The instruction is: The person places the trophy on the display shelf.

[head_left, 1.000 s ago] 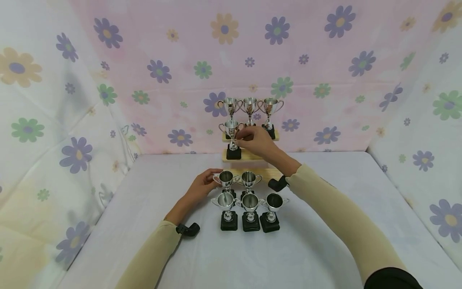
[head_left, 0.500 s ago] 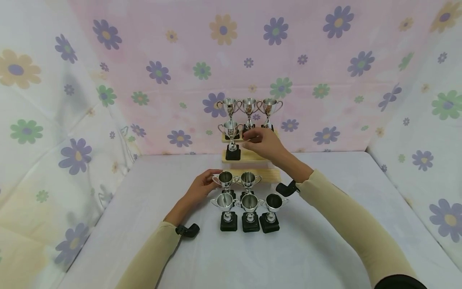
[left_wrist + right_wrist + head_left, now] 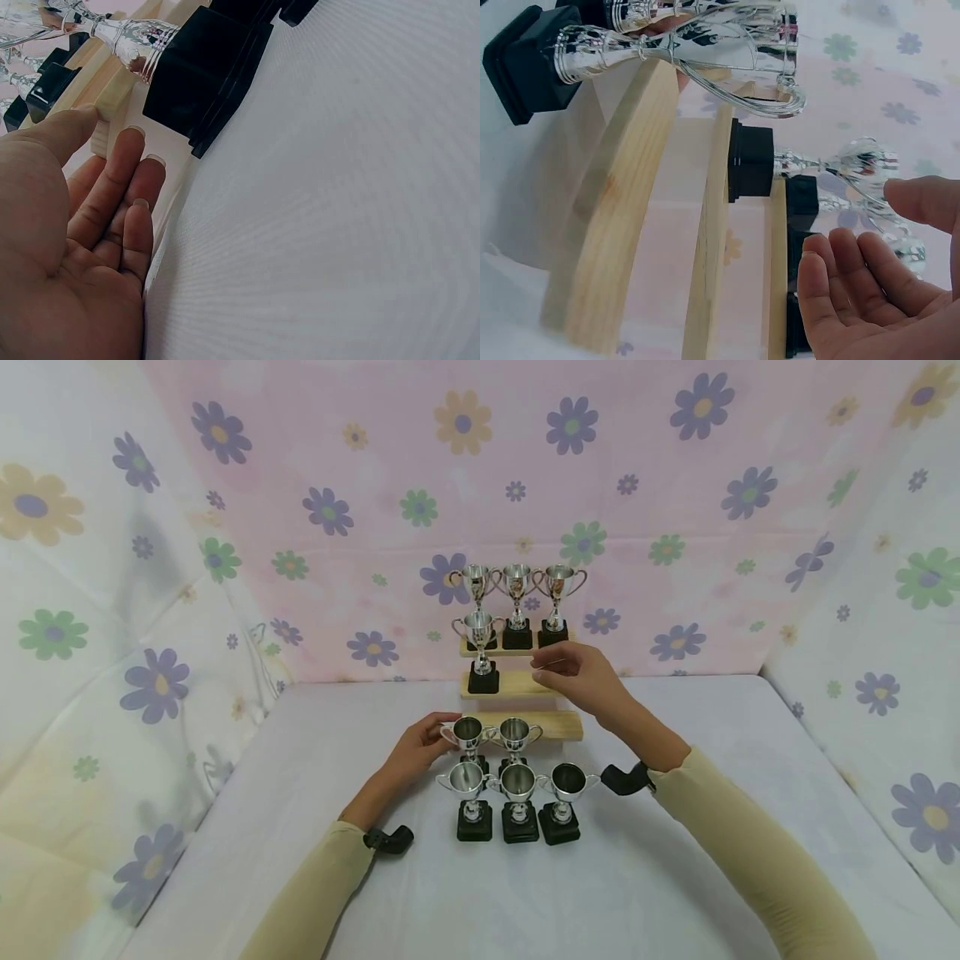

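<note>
Five silver two-handled cups [image 3: 518, 783] on black bases stand at six o'clock of the pale, tiered wooden rack [image 3: 558, 724]; at eight, the relaxed left hand [image 3: 415, 750] touches it. The empty right hand [image 3: 588, 681] hovers, loosely curved, at three; one cup [image 3: 480, 631] sits mid-tier at ten, three atop at twelve.

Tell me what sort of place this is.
Probably a small staged tabletop set-up: flower-print cloth hangs behind and on both sides of a white table, where a tiered wooden stand bears silver trophy cups.
</note>
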### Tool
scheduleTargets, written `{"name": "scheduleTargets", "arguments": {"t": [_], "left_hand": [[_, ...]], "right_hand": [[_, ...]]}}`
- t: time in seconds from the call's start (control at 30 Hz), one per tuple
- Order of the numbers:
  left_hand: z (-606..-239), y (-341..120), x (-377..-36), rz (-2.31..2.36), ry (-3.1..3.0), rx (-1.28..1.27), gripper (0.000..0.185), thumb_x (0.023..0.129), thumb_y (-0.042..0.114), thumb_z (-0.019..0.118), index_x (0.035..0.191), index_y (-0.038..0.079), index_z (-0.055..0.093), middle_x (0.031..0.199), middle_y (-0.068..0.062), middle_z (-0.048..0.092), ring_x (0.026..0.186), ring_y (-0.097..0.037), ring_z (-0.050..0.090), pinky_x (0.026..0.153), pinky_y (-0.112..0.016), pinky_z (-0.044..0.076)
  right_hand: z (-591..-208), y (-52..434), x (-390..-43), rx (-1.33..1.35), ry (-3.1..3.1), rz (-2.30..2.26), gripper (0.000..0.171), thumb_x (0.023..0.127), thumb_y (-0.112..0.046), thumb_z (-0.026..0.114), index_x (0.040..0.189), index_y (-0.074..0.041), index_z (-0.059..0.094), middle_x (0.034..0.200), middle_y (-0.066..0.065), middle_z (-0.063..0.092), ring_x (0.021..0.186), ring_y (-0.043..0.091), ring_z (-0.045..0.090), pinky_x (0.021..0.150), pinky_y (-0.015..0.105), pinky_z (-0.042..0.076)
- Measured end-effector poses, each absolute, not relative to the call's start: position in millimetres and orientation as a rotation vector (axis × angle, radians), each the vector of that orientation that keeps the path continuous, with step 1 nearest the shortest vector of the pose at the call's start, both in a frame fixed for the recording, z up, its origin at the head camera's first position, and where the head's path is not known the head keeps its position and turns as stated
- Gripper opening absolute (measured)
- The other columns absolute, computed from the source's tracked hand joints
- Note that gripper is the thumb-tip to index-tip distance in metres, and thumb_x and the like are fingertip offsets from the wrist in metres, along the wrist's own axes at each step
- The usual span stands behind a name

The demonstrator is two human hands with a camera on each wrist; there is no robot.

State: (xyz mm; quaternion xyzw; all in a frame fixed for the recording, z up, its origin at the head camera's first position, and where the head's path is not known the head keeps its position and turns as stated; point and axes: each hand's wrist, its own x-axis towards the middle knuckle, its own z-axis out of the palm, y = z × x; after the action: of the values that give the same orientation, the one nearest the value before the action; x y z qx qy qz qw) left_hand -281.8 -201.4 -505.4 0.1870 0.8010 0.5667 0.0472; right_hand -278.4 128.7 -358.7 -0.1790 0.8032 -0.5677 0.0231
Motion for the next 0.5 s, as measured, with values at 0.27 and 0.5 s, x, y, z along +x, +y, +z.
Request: {"name": "scheduleTargets", "arguments": {"t": [0.27,0.5], "left_hand": [[-506.2,-202.8,-282.2,1.736,2.435,0.585,0.044,0.107,0.011,0.064,0.15,0.006,0.055,0.124,-0.011,0.077,0.099,-0.015,0.073,0.086,-0.027,0.053],[-505.5,-200.8,-281.3,1.734,2.426,0.545,0.045,0.107,0.01,0.065,0.15,0.008,0.056,0.124,-0.013,0.076,0.101,-0.015,0.074,0.092,-0.025,0.053]], "right_hand": [[-375.6,153.9,-261.6,-0.6,2.508,-1.774,0.032,0.105,-0.014,0.07,0.134,-0.002,0.066,0.13,0.019,0.07,0.118,0.029,0.068,0.093,0.024,0.055],[-394.6,174.2,-245.5,-0.689,2.492,-1.754,0.027,0.105,-0.007,0.066,0.132,-0.001,0.066,0.125,0.021,0.07,0.116,0.029,0.069,0.094,0.02,0.055]]}}
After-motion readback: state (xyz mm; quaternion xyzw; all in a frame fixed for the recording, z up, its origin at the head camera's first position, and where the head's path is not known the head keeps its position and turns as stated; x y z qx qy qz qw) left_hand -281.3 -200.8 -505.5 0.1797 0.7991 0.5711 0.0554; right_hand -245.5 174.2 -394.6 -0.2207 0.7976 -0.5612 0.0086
